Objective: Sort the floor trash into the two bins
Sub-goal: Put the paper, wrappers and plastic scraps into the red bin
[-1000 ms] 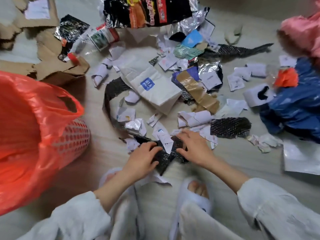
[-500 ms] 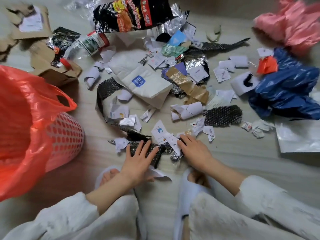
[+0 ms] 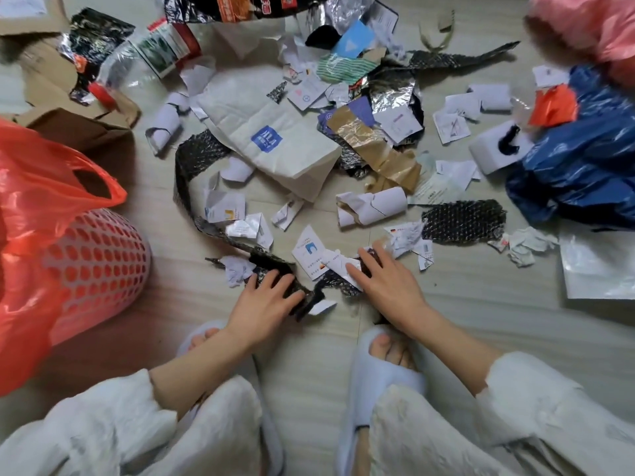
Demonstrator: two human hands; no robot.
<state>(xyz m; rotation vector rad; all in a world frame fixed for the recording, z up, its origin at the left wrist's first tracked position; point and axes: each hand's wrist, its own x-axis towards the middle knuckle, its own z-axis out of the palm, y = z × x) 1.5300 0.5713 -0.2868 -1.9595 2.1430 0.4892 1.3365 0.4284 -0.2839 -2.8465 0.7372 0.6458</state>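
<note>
Gathering black bubble wrap at the near edge of a floor still thick with trash.

From where I stand, the pink mesh bin (image 3: 99, 269) with its red liner waits at far left; the left hand (image 3: 264, 302) curls onto the black bubble-wrap strip (image 3: 192, 166), while the right hand (image 3: 385, 286) lies flat, fingers apart, on paper scraps (image 3: 314, 254) over the strip's other end. Lifting now could drag paper along into the wrong bin, or tear the strip.

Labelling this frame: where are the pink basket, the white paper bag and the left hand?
pink basket (image 3: 103, 269), head view, perforated side wall.
white paper bag (image 3: 275, 146), head view, near its blue logo.
left hand (image 3: 264, 300), head view, back of hand.
</note>
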